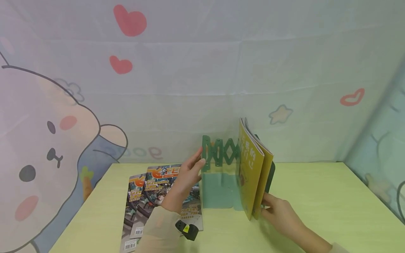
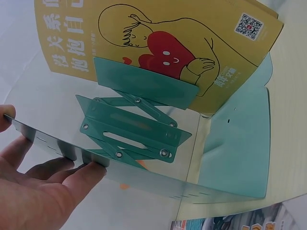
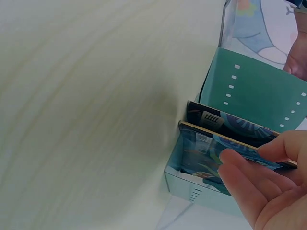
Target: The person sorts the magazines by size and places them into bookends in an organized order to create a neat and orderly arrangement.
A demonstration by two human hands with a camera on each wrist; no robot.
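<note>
Head view, nearest first: the right hand [image 1: 280, 212] lies low on the yellow-green table [image 1: 332, 211] with its fingers curled round the bottom front corner of the yellow book [image 1: 251, 168], thumb on one side and fingertips on the other. That book stands upright on the green expanding bookend [image 1: 218, 175], at its right end, with a second thin book just behind it (the right wrist view shows two lower edges side by side in the stand, the nearer one pinched by the fingers [image 3: 249, 184]). A dark end plate rises right behind the two books.

To the left, a sleeve and a black wrist device with a yellow mark [image 1: 186, 229] lead up to the left hand [image 1: 188, 174]. Its fingers are nearly straight and pressed together against the left end plate of the bookend; in the left wrist view the fingertips [image 2: 88, 172] press on the plate's thin metal edge while the thumb rests on its other side. Between the two end plates the green scissor lattice [image 2: 129, 129] is partly opened out, its riveted bars crossing.

Under the left forearm, three magazines [image 1: 152, 196] lie flat and overlapping on the table, their covers up, just beside the bookend's base.

Farthest back hangs a pale cloth backdrop [image 1: 221, 70] printed with red hearts, a star and a large cartoon rabbit on the left.
</note>
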